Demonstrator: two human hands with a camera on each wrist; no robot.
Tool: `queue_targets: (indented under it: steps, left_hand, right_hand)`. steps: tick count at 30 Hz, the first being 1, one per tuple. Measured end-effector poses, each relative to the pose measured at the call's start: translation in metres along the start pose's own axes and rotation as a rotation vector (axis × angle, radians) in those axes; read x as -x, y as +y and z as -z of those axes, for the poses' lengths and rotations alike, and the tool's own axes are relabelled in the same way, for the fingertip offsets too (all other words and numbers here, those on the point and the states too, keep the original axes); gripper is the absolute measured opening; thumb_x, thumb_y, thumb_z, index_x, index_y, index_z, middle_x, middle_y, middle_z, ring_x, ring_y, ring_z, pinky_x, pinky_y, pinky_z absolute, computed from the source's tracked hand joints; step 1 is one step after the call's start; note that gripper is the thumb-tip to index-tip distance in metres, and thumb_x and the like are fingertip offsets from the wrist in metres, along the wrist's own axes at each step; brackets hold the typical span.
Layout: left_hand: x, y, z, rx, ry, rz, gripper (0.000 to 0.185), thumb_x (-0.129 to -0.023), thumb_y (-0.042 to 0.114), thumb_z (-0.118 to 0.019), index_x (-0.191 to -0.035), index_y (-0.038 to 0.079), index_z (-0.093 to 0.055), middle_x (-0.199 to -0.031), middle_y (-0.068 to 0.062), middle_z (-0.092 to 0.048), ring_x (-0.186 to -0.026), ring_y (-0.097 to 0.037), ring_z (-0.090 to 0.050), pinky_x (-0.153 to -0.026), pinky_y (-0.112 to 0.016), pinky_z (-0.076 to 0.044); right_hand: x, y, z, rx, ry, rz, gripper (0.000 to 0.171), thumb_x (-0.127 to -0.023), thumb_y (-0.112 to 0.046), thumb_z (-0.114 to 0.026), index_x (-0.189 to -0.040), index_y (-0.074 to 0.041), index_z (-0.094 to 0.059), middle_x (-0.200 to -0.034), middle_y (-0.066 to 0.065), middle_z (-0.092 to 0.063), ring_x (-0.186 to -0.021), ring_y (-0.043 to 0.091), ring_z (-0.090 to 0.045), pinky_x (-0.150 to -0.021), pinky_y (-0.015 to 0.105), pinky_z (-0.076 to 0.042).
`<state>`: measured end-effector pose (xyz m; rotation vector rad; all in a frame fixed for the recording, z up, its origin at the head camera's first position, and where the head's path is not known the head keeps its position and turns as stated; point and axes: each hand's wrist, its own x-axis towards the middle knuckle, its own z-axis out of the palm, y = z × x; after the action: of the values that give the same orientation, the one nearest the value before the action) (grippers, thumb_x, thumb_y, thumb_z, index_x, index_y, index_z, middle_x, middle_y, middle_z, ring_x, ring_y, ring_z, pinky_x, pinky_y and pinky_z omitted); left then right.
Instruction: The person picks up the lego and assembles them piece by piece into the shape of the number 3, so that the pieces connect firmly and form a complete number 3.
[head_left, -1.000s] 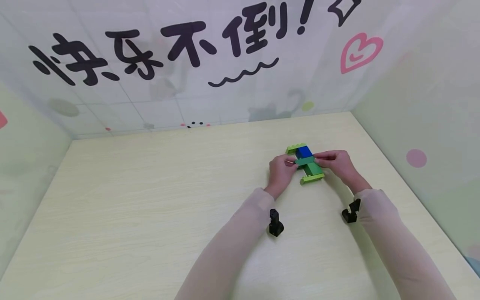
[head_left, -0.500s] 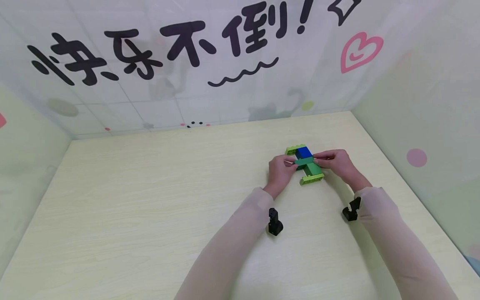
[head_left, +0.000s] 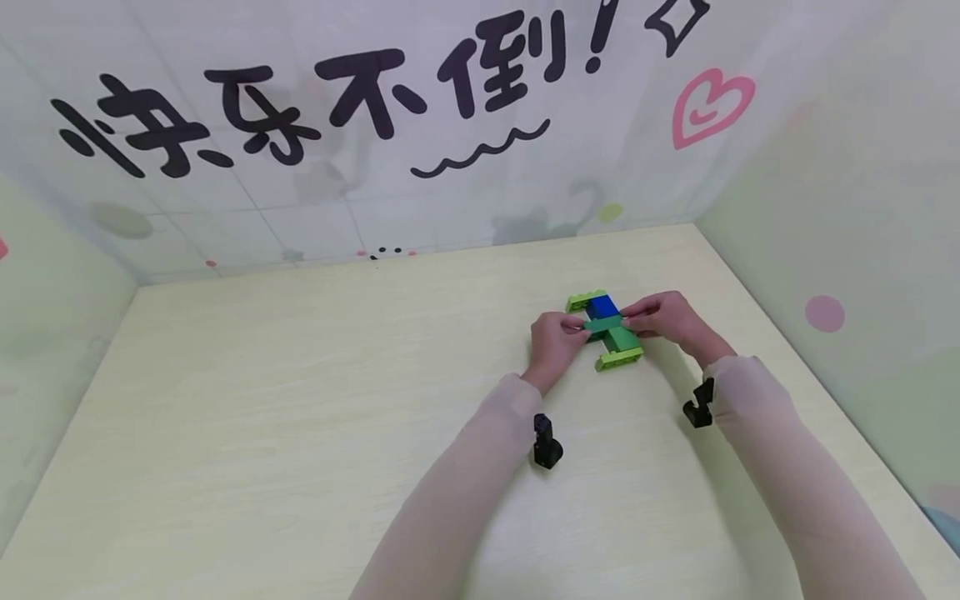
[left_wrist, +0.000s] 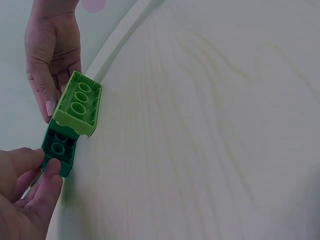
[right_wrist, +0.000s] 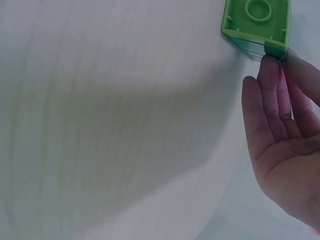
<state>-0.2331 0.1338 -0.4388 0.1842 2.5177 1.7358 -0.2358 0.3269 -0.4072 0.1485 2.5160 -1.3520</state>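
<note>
Right of centre in the head view, the left hand [head_left: 557, 340] and right hand [head_left: 663, 315] each pinch one end of a dark green plastic brick [head_left: 602, 324], the grip narrow on its short sides. That brick lies across a small stack of lime green and blue studded plastic bricks [head_left: 609, 332] resting on the pale wooden bench [head_left: 300, 400]. The stack looks light, rigid and smooth-sided, so it is best taken at opposite side walls; its press-fit joints could separate under a twist.

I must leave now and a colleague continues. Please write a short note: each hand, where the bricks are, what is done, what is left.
Left hand: pinches the left end of the dark green brick.
Right hand: holds its right end.
Bricks: on the table, far right; blue brick and lime bricks joined.
Done: dark green brick lies across the stack.
Left: probably pressing it home; whether it is seated cannot be told.
</note>
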Motion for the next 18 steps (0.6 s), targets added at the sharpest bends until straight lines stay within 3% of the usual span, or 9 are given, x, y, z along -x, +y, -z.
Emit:
queue_targets:
  steps: [10, 14, 18]
  left_hand:
    - [-0.001, -0.005, 0.006, 0.047, -0.004, 0.029, 0.018, -0.077, 0.011, -0.074, -0.093, 0.002, -0.071, -0.086, -0.005, -0.066, -0.072, -0.012, -0.062, -0.061, -0.018, -0.047]
    - [0.002, -0.008, 0.01, 0.047, -0.062, 0.046, 0.019, -0.079, 0.014, -0.072, -0.093, 0.002, -0.07, -0.085, -0.005, -0.066, -0.074, -0.013, -0.062, -0.063, -0.02, -0.048]
    - [0.002, -0.008, 0.017, 0.047, -0.143, 0.03, 0.019, -0.082, 0.018, -0.07, -0.094, 0.003, -0.069, -0.083, -0.004, -0.066, -0.075, -0.012, -0.062, -0.067, -0.022, -0.048]
  right_hand:
    - [-0.003, -0.004, -0.001, 0.018, 0.005, 0.005, 0.033, -0.085, -0.01, -0.065, -0.112, 0.009, -0.06, -0.095, 0.012, -0.064, -0.073, 0.01, -0.061, -0.074, 0.033, -0.051]
    - [0.001, -0.004, 0.001, 0.051, -0.026, 0.045, 0.033, -0.088, -0.012, -0.061, -0.114, 0.009, -0.058, -0.092, 0.012, -0.063, -0.077, 0.016, -0.061, -0.075, 0.036, -0.051]
    - [0.009, -0.004, 0.01, 0.072, -0.05, 0.088, 0.037, -0.092, -0.015, -0.055, -0.12, 0.008, -0.053, -0.104, 0.021, -0.062, -0.088, 0.028, -0.062, -0.082, 0.043, -0.047]
